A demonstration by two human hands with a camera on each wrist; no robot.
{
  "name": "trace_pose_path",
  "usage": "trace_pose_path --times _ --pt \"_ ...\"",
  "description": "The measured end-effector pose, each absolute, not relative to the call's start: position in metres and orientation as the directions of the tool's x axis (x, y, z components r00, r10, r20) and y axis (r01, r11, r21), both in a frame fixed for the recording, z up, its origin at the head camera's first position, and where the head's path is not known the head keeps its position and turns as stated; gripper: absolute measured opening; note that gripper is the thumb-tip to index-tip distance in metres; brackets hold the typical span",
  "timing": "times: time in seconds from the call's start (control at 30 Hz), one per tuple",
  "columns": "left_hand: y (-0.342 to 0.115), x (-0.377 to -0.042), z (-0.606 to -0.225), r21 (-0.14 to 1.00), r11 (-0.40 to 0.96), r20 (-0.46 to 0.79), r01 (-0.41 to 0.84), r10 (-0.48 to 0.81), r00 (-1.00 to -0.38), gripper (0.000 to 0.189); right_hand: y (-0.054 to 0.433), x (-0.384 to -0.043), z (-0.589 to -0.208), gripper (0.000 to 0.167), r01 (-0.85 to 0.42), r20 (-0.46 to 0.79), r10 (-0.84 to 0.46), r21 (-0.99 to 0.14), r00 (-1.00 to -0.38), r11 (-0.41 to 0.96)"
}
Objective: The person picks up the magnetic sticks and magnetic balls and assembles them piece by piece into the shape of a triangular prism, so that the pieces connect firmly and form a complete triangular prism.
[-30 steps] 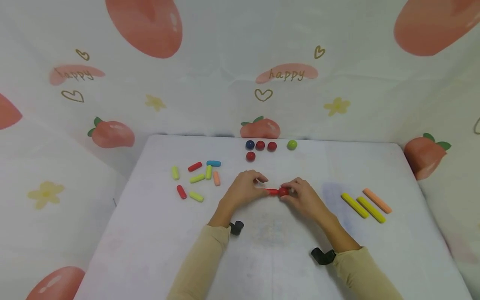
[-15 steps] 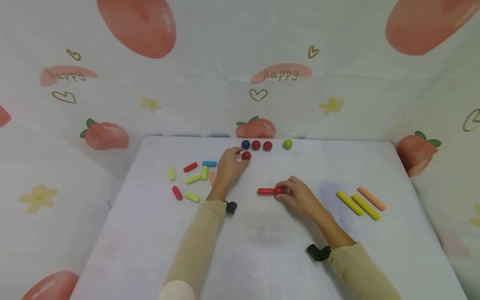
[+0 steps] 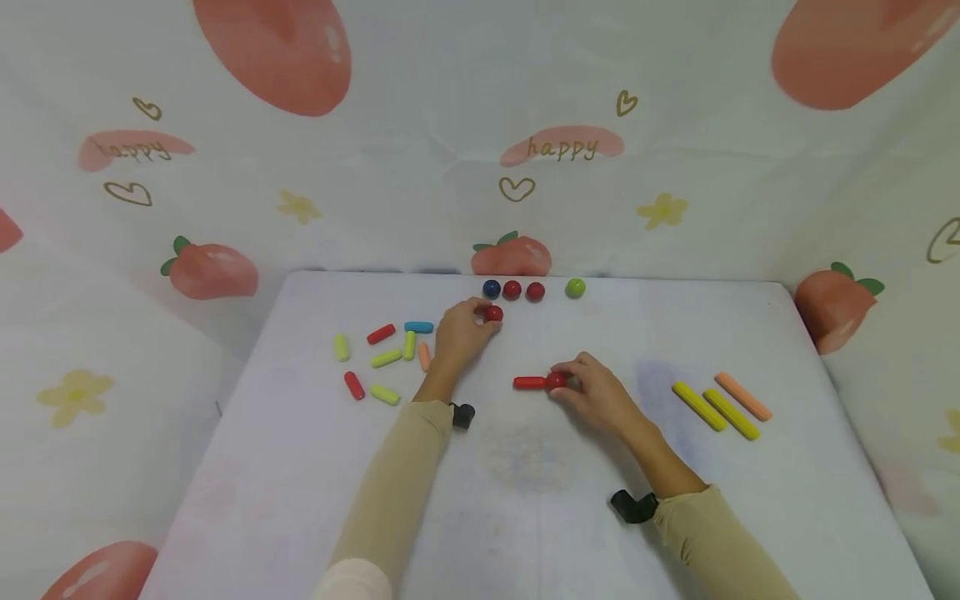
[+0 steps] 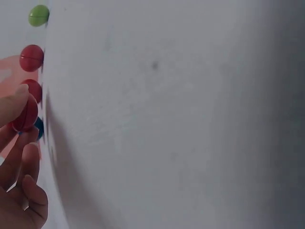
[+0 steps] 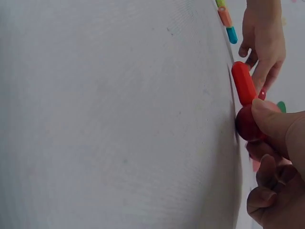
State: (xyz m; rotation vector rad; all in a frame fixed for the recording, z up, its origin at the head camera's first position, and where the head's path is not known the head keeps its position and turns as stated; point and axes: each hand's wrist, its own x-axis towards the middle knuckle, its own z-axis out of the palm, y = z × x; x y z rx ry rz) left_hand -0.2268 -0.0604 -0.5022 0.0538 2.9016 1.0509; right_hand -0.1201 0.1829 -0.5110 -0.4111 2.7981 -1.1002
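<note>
Since a second ago, the left hand (image 3: 461, 333) has moved from the red stick (image 3: 528, 382) to a red ball (image 3: 494, 313), pinched between thumb and fingers; short coloured sticks (image 3: 386, 358) lie left of them. The red stick, just left of the fingers of the right hand (image 3: 600, 396), touches a second red ball (image 3: 556, 381) that they pinch.

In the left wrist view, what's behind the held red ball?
Another red ball and a blue ball, each partly covered by the held ball and fingers; the rest is hidden.

Right wrist view: red ball (image 5: 262, 95), probably; mostly hidden
</note>
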Motion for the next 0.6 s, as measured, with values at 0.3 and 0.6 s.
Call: trace_pose_path --times 0.3,0.6 --pt "-0.070 -0.191 -0.495 0.640 0.767 -0.101 0.051 0.151 -0.983 0.041 0.183 -0.117 -0.512 0.041 -0.183 -0.009 -0.254 -0.671 -0.967 0.718" --pt "-0.079 -0.155 -0.494 0.676 0.735 -0.193 0.045 0.235 -0.953 0.038 0.182 -0.116 -0.512 0.038 -0.213 0.029 -0.260 -0.661 -0.965 0.719"
